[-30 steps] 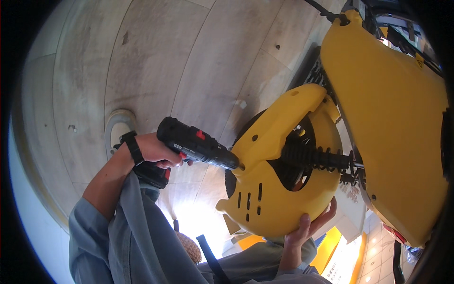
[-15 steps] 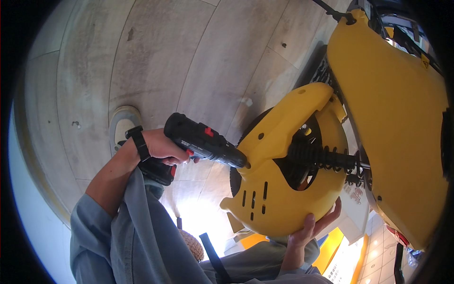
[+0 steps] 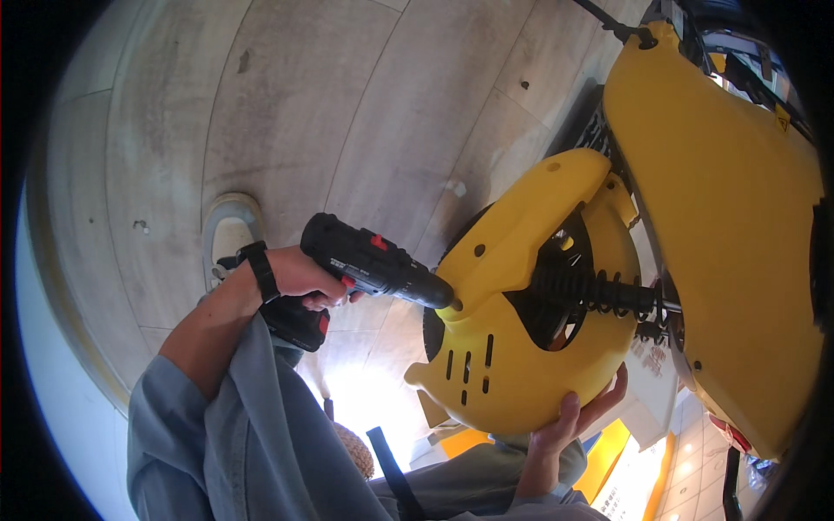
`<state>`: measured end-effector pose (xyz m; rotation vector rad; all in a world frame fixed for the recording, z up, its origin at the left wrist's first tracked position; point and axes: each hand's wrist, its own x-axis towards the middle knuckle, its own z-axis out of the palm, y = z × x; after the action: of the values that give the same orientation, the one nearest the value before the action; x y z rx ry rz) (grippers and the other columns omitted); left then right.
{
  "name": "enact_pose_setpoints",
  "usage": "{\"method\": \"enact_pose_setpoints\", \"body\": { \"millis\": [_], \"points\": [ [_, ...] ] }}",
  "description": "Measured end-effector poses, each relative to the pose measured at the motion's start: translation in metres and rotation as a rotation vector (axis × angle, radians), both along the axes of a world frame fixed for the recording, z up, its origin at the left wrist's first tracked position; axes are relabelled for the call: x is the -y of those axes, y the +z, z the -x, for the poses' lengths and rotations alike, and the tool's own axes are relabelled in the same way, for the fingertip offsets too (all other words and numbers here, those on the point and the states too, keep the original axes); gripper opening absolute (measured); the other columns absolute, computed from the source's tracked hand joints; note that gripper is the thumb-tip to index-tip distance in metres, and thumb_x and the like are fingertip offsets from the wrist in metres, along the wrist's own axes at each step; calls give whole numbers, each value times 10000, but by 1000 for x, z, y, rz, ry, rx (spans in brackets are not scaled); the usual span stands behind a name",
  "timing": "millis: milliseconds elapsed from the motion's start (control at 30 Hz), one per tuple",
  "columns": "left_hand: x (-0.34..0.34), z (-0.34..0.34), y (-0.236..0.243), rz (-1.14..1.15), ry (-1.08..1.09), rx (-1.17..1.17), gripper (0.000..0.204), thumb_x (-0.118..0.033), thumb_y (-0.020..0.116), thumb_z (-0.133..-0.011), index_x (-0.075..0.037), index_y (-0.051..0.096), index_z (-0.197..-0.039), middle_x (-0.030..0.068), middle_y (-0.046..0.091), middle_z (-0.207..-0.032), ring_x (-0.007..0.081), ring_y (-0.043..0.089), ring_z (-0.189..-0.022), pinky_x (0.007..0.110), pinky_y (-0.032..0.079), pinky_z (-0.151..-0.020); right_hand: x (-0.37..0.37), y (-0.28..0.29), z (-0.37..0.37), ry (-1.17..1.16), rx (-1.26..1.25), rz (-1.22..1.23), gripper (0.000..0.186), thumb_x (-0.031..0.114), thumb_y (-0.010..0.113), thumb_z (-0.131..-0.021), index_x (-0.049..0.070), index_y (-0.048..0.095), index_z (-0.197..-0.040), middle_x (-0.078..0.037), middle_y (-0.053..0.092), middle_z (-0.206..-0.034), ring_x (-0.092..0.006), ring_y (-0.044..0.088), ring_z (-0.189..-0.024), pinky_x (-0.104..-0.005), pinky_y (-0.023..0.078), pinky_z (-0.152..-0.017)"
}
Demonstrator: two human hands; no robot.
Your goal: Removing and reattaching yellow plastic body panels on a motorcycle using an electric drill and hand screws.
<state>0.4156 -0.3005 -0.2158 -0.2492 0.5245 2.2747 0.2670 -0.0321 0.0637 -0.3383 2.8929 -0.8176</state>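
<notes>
My left hand (image 3: 302, 274) is wrapped round the grip of a black cordless drill (image 3: 360, 260) with red buttons. The drill's nose meets the left edge of a yellow wheel fender (image 3: 521, 382), beside a small hole; the bit's tip is hidden there. My right hand (image 3: 569, 430) grips the fender's lower right rim, thumb on the outer face and fingers spread along the edge. The fender has several slots and partly covers a dark tyre (image 3: 432, 334). Through its opening shows a black coil-spring shock absorber (image 3: 612, 293), running toward the large yellow body panel (image 3: 712, 226).
The vehicle's body fills the right side, with black cables (image 3: 621, 26) at its top. Light wood-look flooring (image 3: 287, 104) lies beyond the drill, with a shoe (image 3: 230, 230) near my left wrist. Cardboard (image 3: 651, 417) and a yellow-and-white printed sheet (image 3: 621, 478) lie below the fender.
The drill has tilted slightly, its rear and battery end dropping a little, while its nose stays at the fender. My right hand and the fender look almost unmoved.
</notes>
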Motion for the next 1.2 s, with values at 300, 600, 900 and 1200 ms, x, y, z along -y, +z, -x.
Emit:
{"method": "enact_pose_setpoints", "body": {
  "millis": [300,600,900,1200],
  "points": [
    [0,-2,-3,-23,25,-31,130,-2,634,-794,-32,638,-920,-1,530,-569,82,479,-467,250,398,-462,8,2,0,-14,30,-56,890,537,594,-852,48,193,-1479,-183,421,-1288,-287,461,-1242,-458,426,-1022],
    [2,-2,-3,1,-2,-39,134,-2,634,-802,-36,647,-931,-2,536,-573,83,483,-467,250,411,-467,-2,1,0,-8,10,-27,791,408,590,-817,91,267,-1465,-179,427,-1397,-319,506,-1257,-449,523,-963],
    [4,-3,-3,0,3,-35,150,-2,641,-795,-42,648,-939,-5,535,-575,82,483,-473,253,410,-466,1,0,1,8,13,-7,787,415,587,-823,92,265,-1465,-174,426,-1391,-317,506,-1257,-446,526,-972],
    [4,-5,-1,21,5,-46,209,-30,650,-785,-22,666,-993,-2,536,-573,87,469,-460,257,392,-463,-4,0,2,3,-9,-39,785,430,573,-815,90,274,-1456,-180,438,-1377,-307,515,-1248,-457,552,-935]
  ]
}}
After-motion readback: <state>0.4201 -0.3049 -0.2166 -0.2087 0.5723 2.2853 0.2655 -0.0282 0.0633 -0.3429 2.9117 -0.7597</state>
